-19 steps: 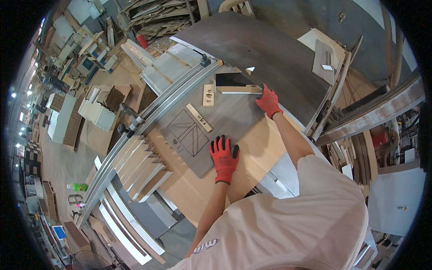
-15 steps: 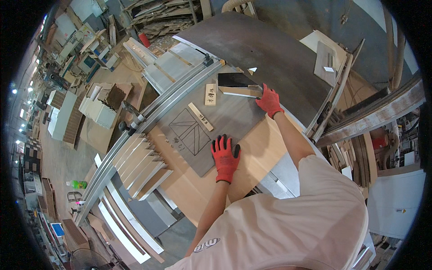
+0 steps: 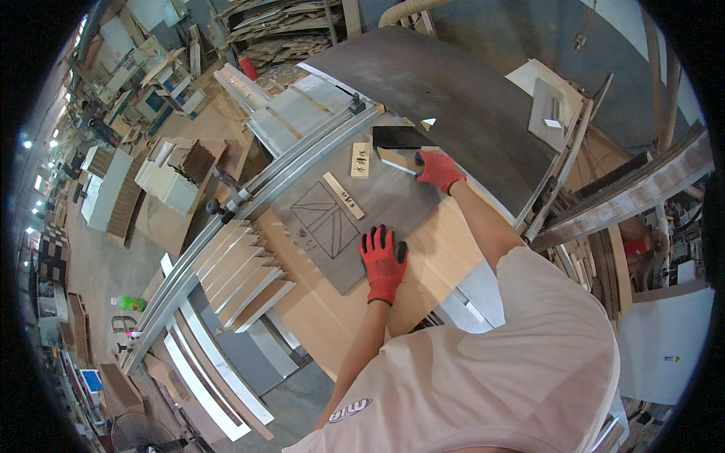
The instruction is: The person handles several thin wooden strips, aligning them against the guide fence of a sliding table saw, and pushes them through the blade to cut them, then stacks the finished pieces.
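At one o'clock from the left hand (image 3: 384, 266), fingers spread on the grey board (image 3: 396, 200), the right hand (image 3: 439, 171) grips a strip (image 3: 397, 161).

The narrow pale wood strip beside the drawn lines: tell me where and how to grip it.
Probably pinch the strip across its long edges at mid-length, coming from above: it lies flat on the grey board, slim, with both long sides exposed.

Passage is open above the dark desk (image 3: 457, 79), far right; the aluminium rail (image 3: 302, 159) blocks the left, and two wooden strips (image 3: 340, 190) obstruct the grey panel (image 3: 408, 200).
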`<state>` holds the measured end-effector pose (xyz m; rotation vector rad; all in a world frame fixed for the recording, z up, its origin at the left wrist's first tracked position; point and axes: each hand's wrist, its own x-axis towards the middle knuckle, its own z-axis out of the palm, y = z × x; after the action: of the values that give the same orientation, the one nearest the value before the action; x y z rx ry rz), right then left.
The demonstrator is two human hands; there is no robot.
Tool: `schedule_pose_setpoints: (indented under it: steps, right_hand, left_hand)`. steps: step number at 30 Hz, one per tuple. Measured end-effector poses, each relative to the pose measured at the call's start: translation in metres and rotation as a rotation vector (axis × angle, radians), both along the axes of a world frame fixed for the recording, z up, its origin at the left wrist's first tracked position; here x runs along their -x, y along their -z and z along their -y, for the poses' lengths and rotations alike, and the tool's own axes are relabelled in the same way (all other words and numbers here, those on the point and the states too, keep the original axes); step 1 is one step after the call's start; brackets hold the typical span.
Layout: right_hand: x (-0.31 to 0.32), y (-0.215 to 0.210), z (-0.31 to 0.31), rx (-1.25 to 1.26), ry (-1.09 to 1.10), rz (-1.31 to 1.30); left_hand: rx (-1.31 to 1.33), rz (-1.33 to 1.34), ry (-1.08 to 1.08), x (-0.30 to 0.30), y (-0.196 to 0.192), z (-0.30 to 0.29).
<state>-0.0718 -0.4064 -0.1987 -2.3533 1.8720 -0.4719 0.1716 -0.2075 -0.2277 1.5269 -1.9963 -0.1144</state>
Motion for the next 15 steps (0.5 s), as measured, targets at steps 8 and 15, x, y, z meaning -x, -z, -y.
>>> schedule_pose_setpoints:
  steps: [8, 15]
  right_hand:
    - [-0.013, -0.027, -0.177, -0.143, 0.109, 0.223]
    - [0.006, -0.042, -0.372, -0.092, 0.722, 0.299]
  left_hand:
    - [0.09, 0.065, 0.02, -0.003, -0.003, 0.006]
    - [0.168, 0.141, 0.037, 0.006, -0.002, -0.002]
